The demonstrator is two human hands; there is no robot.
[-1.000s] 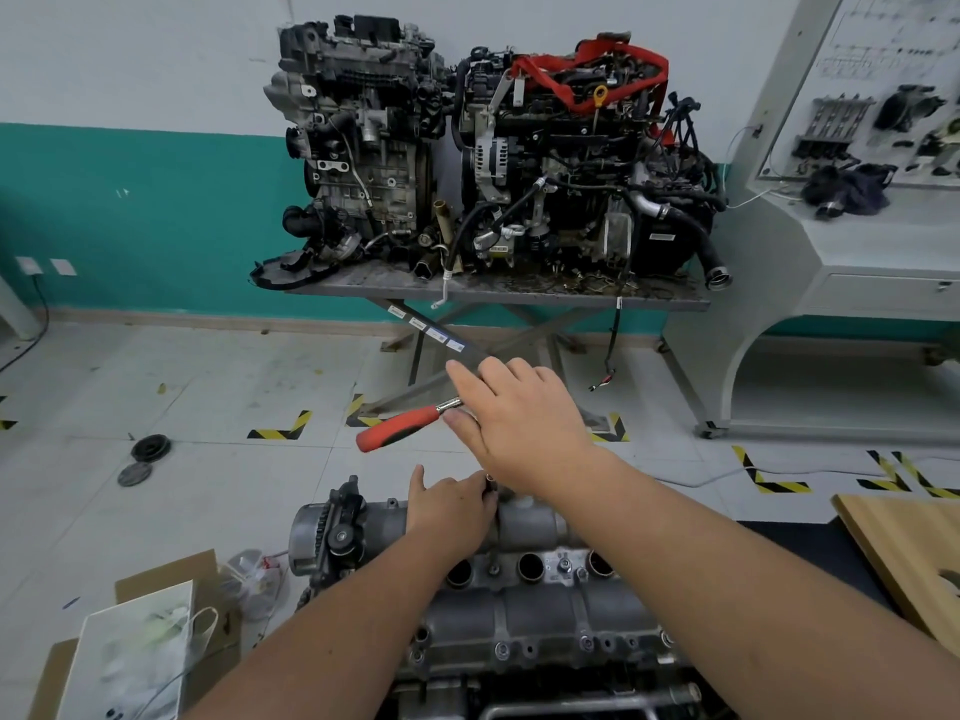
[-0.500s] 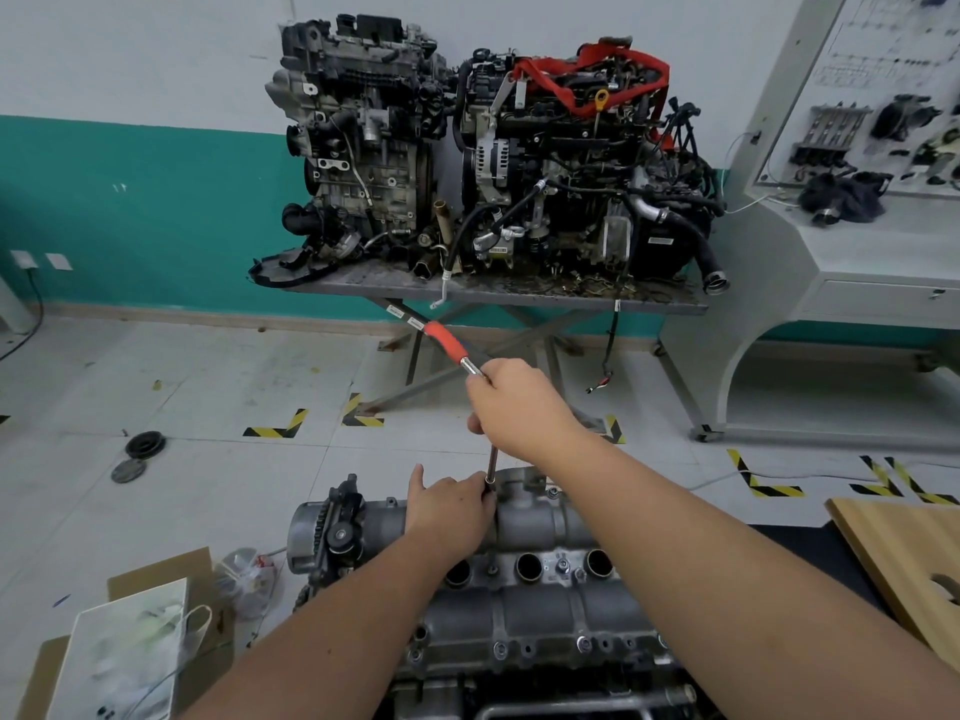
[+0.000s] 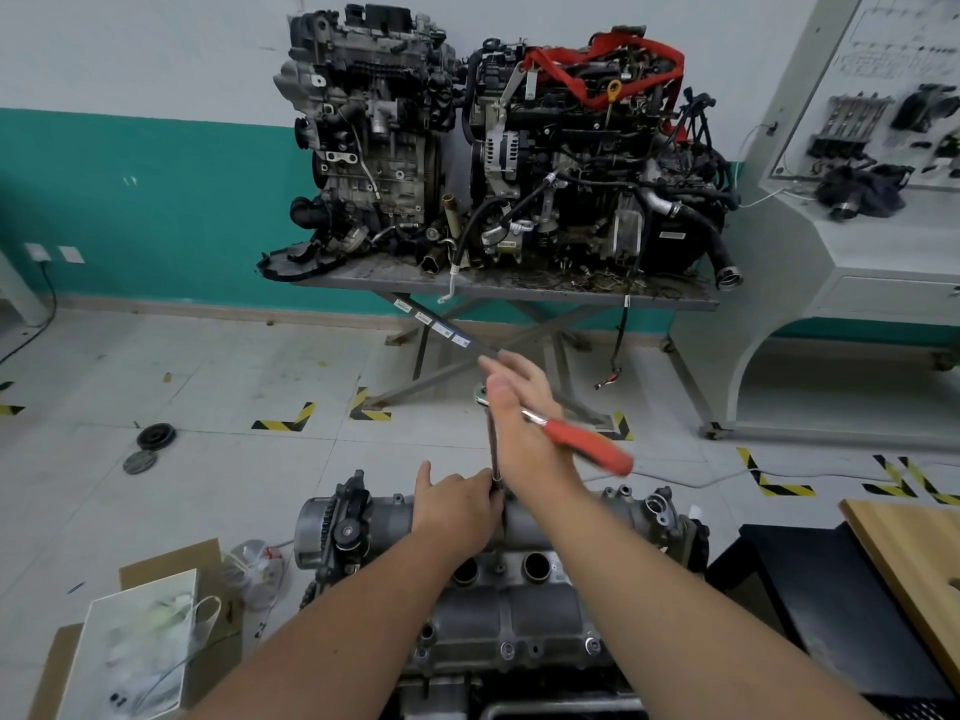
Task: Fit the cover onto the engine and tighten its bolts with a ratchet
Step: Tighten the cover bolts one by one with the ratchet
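Note:
The grey metal cover (image 3: 519,605) lies on the engine at the bottom middle, with round holes and several bolts along its near edge. A ratchet with a red handle (image 3: 587,444) stands on a long extension bar (image 3: 493,449) that reaches down to the cover's far edge. My right hand (image 3: 524,423) holds the ratchet near its head, the red handle pointing right. My left hand (image 3: 457,504) rests on the cover and pinches the foot of the extension bar. The bolt under the bar is hidden.
Two engines stand on a grey scissor-leg table (image 3: 498,288) ahead. A white training console (image 3: 852,226) is at the right. A wooden board (image 3: 914,569) lies near right. A cardboard box with a white bag (image 3: 135,641) sits near left, and two dark discs (image 3: 148,446) lie on the floor.
The ratchet handle has swung clockwise round the extension bar, from pointing left, through far-left, to pointing right. My left hand has stayed at the foot of the bar.

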